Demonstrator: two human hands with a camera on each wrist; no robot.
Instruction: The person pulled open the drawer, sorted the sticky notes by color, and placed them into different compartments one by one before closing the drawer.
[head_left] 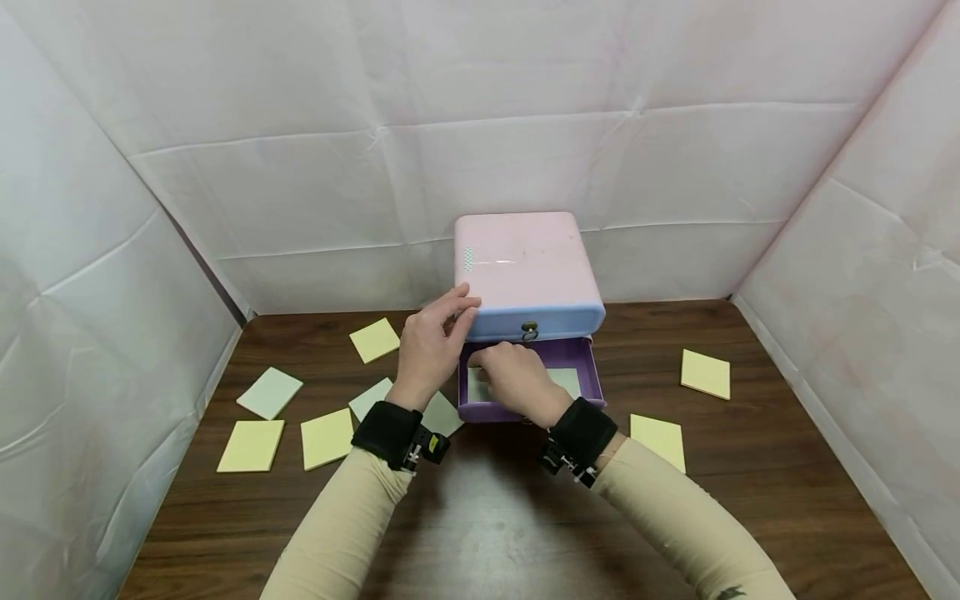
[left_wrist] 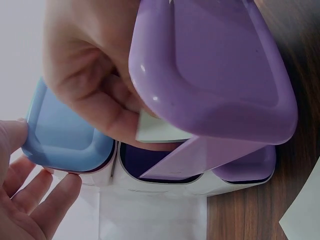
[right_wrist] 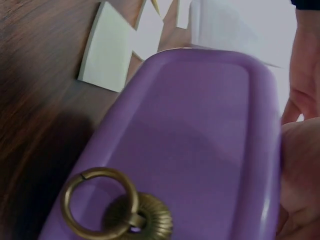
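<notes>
Note (left_wrist: pixel 159 131) — pinched in right hand (head_left: pixel 516 379) grip, inside drawer (head_left: pixel 592 375).

open purple drawer (head_left: pixel 592 379) blocked above by blue drawer (head_left: pixel 536 320), sticky notes (head_left: pixel 327 437) flanking

Head view: high, near edge of surface (head_left: pixel 480 517), facing far wall. Left wrist view: very close, low, beside purple drawer (left_wrist: pixel 215 65). Right wrist view: very close at drawer front. All share drawer.

It looked like a small test booth, not a home. White sheets (head_left: pixel 525 108) hung as walls on three sides of a brown wood table (head_left: pixel 480 517). Cameras were strapped to black wrist bands (head_left: pixel 387 433).
</notes>
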